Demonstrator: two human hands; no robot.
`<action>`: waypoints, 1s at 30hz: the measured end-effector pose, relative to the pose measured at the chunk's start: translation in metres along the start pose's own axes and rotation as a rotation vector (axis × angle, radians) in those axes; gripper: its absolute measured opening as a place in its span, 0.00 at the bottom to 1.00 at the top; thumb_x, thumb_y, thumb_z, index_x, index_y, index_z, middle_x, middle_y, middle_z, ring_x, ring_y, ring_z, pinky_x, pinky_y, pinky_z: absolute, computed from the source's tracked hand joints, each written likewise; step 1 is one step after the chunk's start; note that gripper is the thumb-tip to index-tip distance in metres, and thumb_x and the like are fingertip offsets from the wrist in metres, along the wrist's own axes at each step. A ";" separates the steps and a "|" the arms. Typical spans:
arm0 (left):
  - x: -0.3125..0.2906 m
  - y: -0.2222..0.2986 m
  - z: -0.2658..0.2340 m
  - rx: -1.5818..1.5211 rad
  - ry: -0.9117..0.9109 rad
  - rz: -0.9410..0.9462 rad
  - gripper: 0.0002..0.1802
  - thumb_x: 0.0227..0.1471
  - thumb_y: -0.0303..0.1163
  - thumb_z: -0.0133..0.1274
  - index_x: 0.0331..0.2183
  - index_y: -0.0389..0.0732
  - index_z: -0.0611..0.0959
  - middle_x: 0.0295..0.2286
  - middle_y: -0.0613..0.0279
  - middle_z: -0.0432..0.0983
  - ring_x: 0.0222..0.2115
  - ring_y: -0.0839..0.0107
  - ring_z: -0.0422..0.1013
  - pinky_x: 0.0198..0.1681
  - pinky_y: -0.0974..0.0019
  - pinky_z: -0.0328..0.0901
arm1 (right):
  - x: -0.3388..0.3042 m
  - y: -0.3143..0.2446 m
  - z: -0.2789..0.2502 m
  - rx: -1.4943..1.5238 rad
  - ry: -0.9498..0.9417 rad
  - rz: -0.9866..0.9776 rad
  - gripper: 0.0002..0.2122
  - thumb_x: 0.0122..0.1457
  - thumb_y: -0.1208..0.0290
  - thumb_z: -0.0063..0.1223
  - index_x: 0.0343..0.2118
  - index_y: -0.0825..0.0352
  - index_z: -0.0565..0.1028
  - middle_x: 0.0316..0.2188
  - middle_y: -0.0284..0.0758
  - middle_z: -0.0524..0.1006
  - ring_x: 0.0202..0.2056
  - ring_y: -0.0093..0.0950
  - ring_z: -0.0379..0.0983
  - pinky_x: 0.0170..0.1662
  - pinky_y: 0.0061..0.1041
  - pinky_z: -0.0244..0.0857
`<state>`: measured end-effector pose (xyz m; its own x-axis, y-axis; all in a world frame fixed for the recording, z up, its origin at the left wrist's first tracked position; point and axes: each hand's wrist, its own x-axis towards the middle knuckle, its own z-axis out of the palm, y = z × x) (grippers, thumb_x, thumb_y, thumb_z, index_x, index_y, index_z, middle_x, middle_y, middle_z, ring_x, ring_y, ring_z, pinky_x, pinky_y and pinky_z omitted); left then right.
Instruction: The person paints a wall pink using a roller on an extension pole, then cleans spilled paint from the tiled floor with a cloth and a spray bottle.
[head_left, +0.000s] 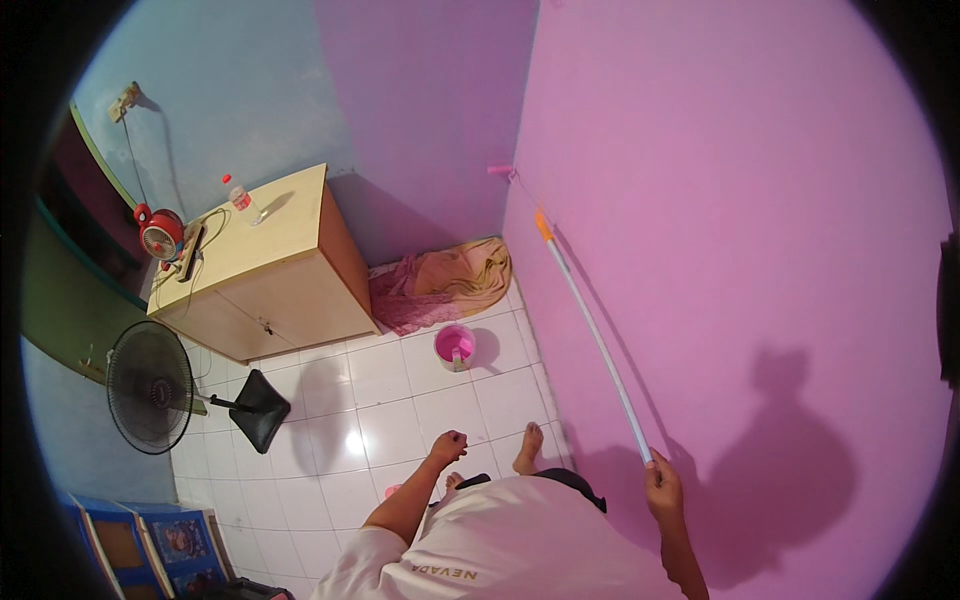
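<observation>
gripping a roller pole [603,343] in the right hand [664,484], left hand [450,447] curled, its hold unclear, pink bucket [455,335] on tiles [385,438], bunched cloth [445,282] between cabinet [290,305] and wall [740,240]

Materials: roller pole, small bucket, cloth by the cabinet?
Roller pole: coated metal or plastic, can't tell which; smooth, pale, slim shaft. Bucket: likely plastic; thin, round wall, pink-smeared inside. Cloth: fabric, probably thin; matte, limp, crumpled folds.
</observation>
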<state>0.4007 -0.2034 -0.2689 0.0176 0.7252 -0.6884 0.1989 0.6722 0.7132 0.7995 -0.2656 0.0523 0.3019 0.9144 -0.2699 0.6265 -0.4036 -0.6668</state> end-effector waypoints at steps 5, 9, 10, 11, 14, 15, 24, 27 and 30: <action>-0.005 -0.005 -0.006 0.009 0.020 0.005 0.20 0.52 0.42 0.46 0.37 0.34 0.74 0.28 0.58 0.77 0.26 0.69 0.76 0.23 0.68 0.69 | 0.045 0.031 0.047 -0.103 0.008 -0.072 0.17 0.60 0.65 0.42 0.50 0.67 0.69 0.42 0.47 0.74 0.43 0.37 0.72 0.46 0.29 0.64; -0.015 -0.016 -0.010 -0.039 0.044 -0.035 0.19 0.53 0.41 0.45 0.37 0.34 0.74 0.29 0.57 0.77 0.26 0.69 0.76 0.22 0.69 0.69 | 0.088 0.046 0.083 -0.141 0.009 -0.145 0.16 0.60 0.66 0.43 0.49 0.66 0.70 0.42 0.47 0.74 0.43 0.39 0.72 0.46 0.30 0.64; -0.018 -0.019 -0.011 -0.046 0.046 -0.041 0.19 0.53 0.40 0.44 0.37 0.34 0.74 0.29 0.57 0.77 0.26 0.69 0.77 0.22 0.69 0.69 | 0.098 0.045 0.092 -0.146 0.000 -0.148 0.16 0.59 0.66 0.43 0.49 0.65 0.70 0.43 0.47 0.74 0.44 0.41 0.71 0.46 0.30 0.64; -0.020 -0.023 -0.011 -0.048 0.055 -0.044 0.18 0.53 0.40 0.44 0.37 0.34 0.74 0.29 0.57 0.77 0.26 0.68 0.77 0.22 0.69 0.69 | 0.106 0.044 0.099 -0.167 -0.010 -0.124 0.17 0.59 0.65 0.42 0.49 0.65 0.70 0.43 0.47 0.73 0.45 0.42 0.70 0.47 0.32 0.64; -0.028 -0.034 -0.014 -0.059 0.084 -0.066 0.18 0.54 0.39 0.44 0.38 0.34 0.74 0.30 0.57 0.77 0.27 0.68 0.77 0.23 0.68 0.69 | 0.133 0.039 0.119 -0.225 -0.034 -0.076 0.17 0.59 0.63 0.39 0.49 0.63 0.69 0.44 0.46 0.73 0.46 0.44 0.69 0.48 0.37 0.63; -0.030 -0.036 -0.015 -0.064 0.091 -0.082 0.18 0.54 0.39 0.45 0.38 0.34 0.74 0.30 0.57 0.77 0.27 0.68 0.77 0.23 0.68 0.69 | 0.141 0.038 0.124 -0.240 -0.035 -0.072 0.17 0.59 0.63 0.39 0.49 0.63 0.69 0.43 0.45 0.73 0.45 0.44 0.69 0.47 0.37 0.63; -0.046 -0.041 -0.021 -0.146 0.148 -0.138 0.17 0.55 0.40 0.45 0.38 0.35 0.74 0.30 0.58 0.77 0.26 0.69 0.76 0.22 0.69 0.68 | 0.201 0.019 0.145 -0.300 -0.054 -0.010 0.17 0.58 0.62 0.41 0.47 0.62 0.71 0.42 0.44 0.74 0.45 0.41 0.70 0.46 0.35 0.64; -0.050 -0.043 -0.020 -0.164 0.161 -0.130 0.18 0.54 0.40 0.45 0.39 0.35 0.74 0.30 0.58 0.77 0.26 0.69 0.76 0.22 0.69 0.68 | 0.203 0.012 0.142 -0.292 -0.098 0.010 0.17 0.58 0.63 0.40 0.48 0.62 0.70 0.43 0.44 0.74 0.46 0.41 0.69 0.47 0.36 0.63; -0.046 -0.039 -0.014 -0.167 0.157 -0.114 0.18 0.54 0.40 0.45 0.38 0.34 0.74 0.29 0.58 0.77 0.25 0.69 0.76 0.22 0.69 0.68 | 0.203 0.019 0.136 -0.275 -0.077 -0.011 0.18 0.59 0.62 0.39 0.49 0.63 0.70 0.44 0.44 0.73 0.47 0.41 0.69 0.48 0.37 0.62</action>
<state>0.3781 -0.2608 -0.2630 -0.1506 0.6487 -0.7460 0.0261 0.7570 0.6529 0.7750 -0.0838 -0.1099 0.2454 0.9141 -0.3229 0.8042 -0.3780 -0.4588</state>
